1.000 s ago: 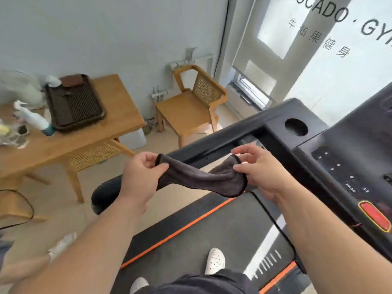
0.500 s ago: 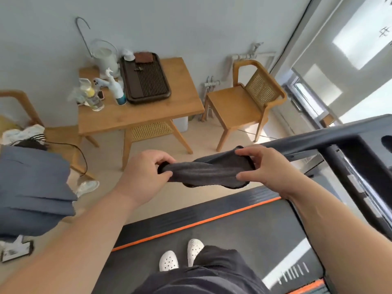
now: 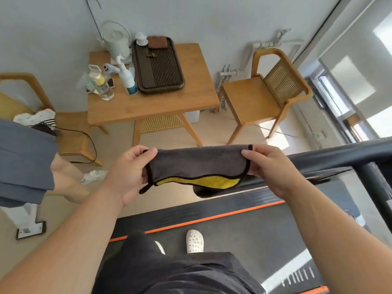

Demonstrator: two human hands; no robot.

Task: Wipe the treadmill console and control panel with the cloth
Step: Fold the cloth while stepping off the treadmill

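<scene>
One treadmill [image 3: 244, 236] is stood on, its orange-edged belt underfoot. Above that edge, beside the handrail [image 3: 339, 157], a grey cloth [image 3: 199, 162] with a yellow underside is held taut. Its ends are pinched by the left hand [image 3: 127, 172] and right hand [image 3: 271, 168], fingers [image 3: 248, 154] of both clamped on it.

Bright daylight from right windows [image 3: 360, 85]; wide-angle edge distortion, slight softness.
</scene>
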